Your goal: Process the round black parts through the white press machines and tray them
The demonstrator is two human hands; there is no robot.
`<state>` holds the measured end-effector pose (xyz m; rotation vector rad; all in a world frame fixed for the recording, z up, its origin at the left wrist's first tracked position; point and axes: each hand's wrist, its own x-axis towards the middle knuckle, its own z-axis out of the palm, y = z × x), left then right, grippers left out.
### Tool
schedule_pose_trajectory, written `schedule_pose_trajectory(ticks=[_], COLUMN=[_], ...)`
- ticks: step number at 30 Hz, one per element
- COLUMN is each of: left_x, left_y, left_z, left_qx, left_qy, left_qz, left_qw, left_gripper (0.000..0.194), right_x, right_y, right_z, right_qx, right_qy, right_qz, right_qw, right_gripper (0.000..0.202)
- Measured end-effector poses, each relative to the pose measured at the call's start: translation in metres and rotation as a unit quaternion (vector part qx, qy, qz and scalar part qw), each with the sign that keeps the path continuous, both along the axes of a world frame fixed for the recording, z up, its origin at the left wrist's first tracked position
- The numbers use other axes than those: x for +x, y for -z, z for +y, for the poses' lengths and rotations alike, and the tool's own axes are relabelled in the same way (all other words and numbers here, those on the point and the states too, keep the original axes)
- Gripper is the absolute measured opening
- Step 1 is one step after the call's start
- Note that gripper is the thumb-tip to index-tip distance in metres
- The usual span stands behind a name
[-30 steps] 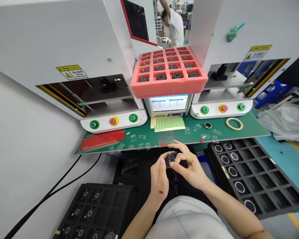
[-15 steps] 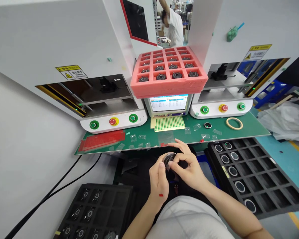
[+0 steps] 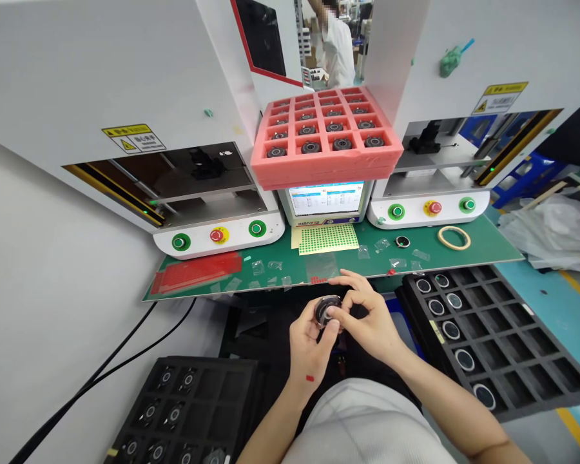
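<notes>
A round black part (image 3: 325, 310) with a shiny rim is held in front of my body, just below the bench edge. My left hand (image 3: 309, 348) grips it from the left and below, its thumb at the part's lower edge. A small red mark shows near that wrist. My right hand (image 3: 370, 322) has its thumb on the part's face and its index finger at the right rim, other fingers stretched out. Whether its fingertips pinch a piece of film is too small to tell.
A green bench (image 3: 290, 270) carries a red sheet (image 3: 196, 274), a green-dotted sheet (image 3: 327, 239), film scraps and a tape ring (image 3: 454, 238). A pink tray (image 3: 326, 169) rests above a screen (image 3: 326, 201), between two machines. Black trays stand lower left (image 3: 212, 412) and right (image 3: 507, 351).
The round part has turned so more of its face shows. My left thumb has moved right and down along it; my right thumb stays on the face.
</notes>
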<state>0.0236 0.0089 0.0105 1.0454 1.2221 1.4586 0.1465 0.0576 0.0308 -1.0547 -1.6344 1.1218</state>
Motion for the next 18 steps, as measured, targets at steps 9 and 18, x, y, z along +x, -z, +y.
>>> schedule_pose_trajectory(ticks=[9,18], left_x=[0.0024,0.001], left_y=[-0.0048,0.0009], left_z=[0.0012,0.0025], left_qx=[-0.051,-0.085], left_qy=[-0.011,0.002], left_qz=[-0.004,-0.169], left_qw=[0.999,0.982], left_gripper=[0.033,0.047], right_x=[0.0009,-0.0002], right_y=[0.0047,0.0051], right_z=[-0.002,-0.0084], right_qx=[0.004,0.32], right_qy=[-0.003,0.051], right_qz=[0.007,-0.054], right_qw=[1.0,0.945], right_gripper=[0.03,0.021])
